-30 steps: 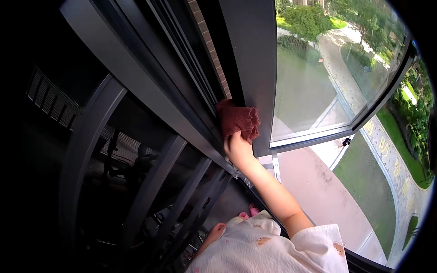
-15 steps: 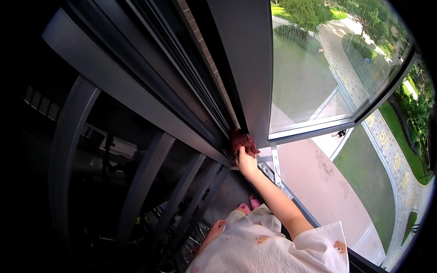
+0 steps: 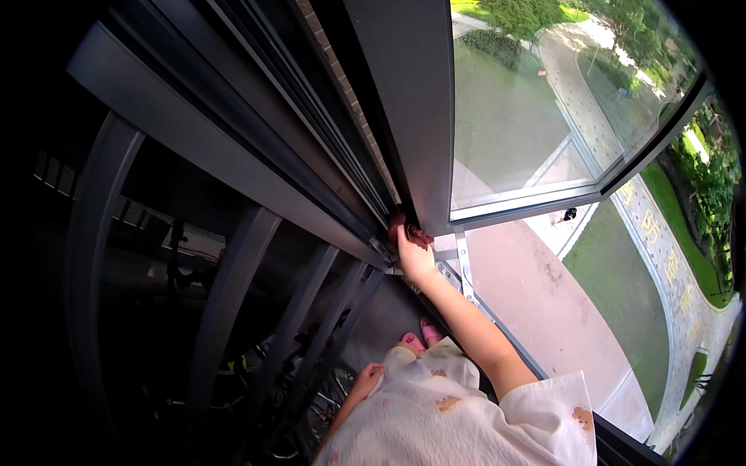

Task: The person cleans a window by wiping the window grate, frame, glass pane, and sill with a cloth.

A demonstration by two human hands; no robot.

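My right hand (image 3: pixel 414 255) is closed on a crumpled dark red cloth (image 3: pixel 418 236). It presses the cloth into the lower corner of the dark window frame (image 3: pixel 420 167), where the frame meets the long grooved track (image 3: pixel 311 128). Part of the cloth is hidden behind my fingers. Low beside my body, my left hand (image 3: pixel 371 376) hangs against the light printed clothing (image 3: pixel 443 404), its fingers curled together with nothing visible in them.
An outward-opened glass pane (image 3: pixel 528 124) stands at the right, with a metal hinge arm (image 3: pixel 465 268) below it. Dark railing bars (image 3: pixel 233 295) run along the left. Pink slippers (image 3: pixel 429 332) are on the floor. Far below outside are paving, grass and a person (image 3: pixel 569 214).
My right hand has moved down along the track to the corner with the cloth, which is now more bunched up. The view has shifted slightly. My left hand stays low by my body.
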